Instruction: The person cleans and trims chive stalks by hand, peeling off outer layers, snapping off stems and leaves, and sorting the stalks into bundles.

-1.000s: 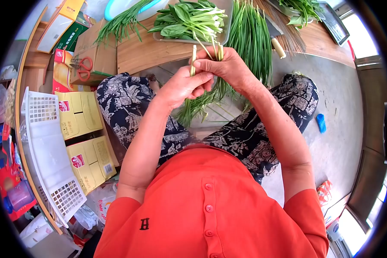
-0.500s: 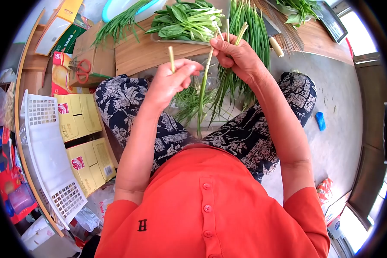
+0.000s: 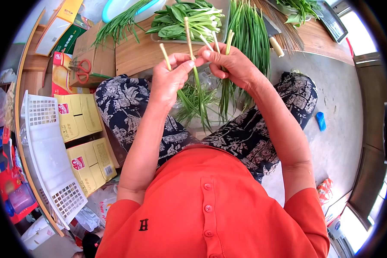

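My left hand (image 3: 171,81) is closed on a garlic chive stalk (image 3: 164,56), its pale end poking up past the fingers. Between both hands' fingertips stands another chive stalk (image 3: 188,38), its green leaves hanging below. My right hand (image 3: 237,65) grips several more chives (image 3: 229,41), white ends up and leaves trailing down toward the lap. Beneath the hands lies a loose heap of chive scraps (image 3: 198,103). Just beyond my right hand, a large bunch of chives (image 3: 249,36) hangs over the table edge.
A tray of leafy greens (image 3: 187,21) stands on the wooden table (image 3: 131,53), with a smaller chive bunch (image 3: 122,23) to its left. A knife with a wooden handle (image 3: 276,47) lies at right. Red scissors (image 3: 83,71) and cardboard boxes (image 3: 79,116) are at left.
My left hand has moved up and right to meet my right hand. The stalk between them now stands higher, its pale end raised. My right hand has shifted slightly down.
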`<state>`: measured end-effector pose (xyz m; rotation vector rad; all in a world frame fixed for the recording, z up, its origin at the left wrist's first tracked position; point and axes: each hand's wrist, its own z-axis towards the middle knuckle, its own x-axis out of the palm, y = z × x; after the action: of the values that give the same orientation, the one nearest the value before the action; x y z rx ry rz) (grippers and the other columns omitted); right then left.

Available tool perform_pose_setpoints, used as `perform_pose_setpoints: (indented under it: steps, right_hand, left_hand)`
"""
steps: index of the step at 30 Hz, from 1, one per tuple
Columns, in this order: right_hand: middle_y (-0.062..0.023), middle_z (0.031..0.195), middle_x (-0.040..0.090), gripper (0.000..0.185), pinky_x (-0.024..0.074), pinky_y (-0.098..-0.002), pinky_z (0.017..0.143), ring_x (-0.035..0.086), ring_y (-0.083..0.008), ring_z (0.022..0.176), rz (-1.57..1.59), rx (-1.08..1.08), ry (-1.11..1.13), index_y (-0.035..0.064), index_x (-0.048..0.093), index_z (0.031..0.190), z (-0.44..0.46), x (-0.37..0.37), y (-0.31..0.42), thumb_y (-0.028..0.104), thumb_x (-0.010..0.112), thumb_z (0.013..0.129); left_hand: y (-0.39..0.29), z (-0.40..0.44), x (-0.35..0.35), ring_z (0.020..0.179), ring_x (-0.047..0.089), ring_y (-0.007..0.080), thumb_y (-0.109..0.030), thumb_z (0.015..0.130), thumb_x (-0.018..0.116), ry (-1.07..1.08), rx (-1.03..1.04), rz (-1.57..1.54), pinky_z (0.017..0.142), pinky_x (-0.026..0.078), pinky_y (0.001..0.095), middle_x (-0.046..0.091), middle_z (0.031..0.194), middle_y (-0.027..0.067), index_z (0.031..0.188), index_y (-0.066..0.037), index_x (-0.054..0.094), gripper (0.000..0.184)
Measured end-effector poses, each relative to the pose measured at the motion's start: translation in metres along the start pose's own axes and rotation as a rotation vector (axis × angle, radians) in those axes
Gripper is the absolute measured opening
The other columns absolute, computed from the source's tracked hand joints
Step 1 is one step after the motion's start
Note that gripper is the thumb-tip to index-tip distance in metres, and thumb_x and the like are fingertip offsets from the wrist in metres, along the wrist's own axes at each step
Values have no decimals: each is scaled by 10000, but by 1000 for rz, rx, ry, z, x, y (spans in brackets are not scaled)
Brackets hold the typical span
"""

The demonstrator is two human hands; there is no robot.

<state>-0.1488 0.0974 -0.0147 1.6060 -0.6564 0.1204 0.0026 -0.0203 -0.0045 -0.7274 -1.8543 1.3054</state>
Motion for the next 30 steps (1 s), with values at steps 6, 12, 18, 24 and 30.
perform_pose_setpoints:
  steps: [6,12,18,24,30]
  right_hand:
    - [-43,771,652,201,317,-168,436,435,-42,501,-67,55,20,19,617,1003,-3,14,-9,118,678,839]
    - [-56,744,654,146,314,-173,432,428,-47,490,-91,78,1,21,632,949,-4,15,-6,115,673,845]
    - [-59,733,657,138,306,-176,426,415,-45,479,-101,80,15,15,635,921,-5,16,-5,119,677,841]
    - [-66,756,659,164,306,-180,425,410,-48,476,-36,97,29,18,617,918,-4,12,-10,131,694,829]
    - [-75,779,661,157,305,-185,425,405,-51,474,-51,70,8,15,616,930,-5,14,-9,142,667,854]
  left_hand:
    - [-5,-2,7,520,407,12,-100,884,623,-33,30,-62,430,274,142,594,795,1,982,-20,614,127]
    - [1,-1,5,556,413,9,-124,897,616,-211,252,296,458,294,162,604,765,-7,952,-6,647,133]
    - [9,3,4,552,378,-2,-103,886,596,-314,489,599,476,314,185,575,696,-36,903,-32,640,85]
    - [-4,6,-3,490,360,-3,-111,886,591,-319,347,281,418,241,169,561,716,-27,896,-36,625,83]
    - [-4,4,2,508,359,-4,-179,887,639,-151,222,226,436,242,161,572,759,-32,968,-26,640,172]
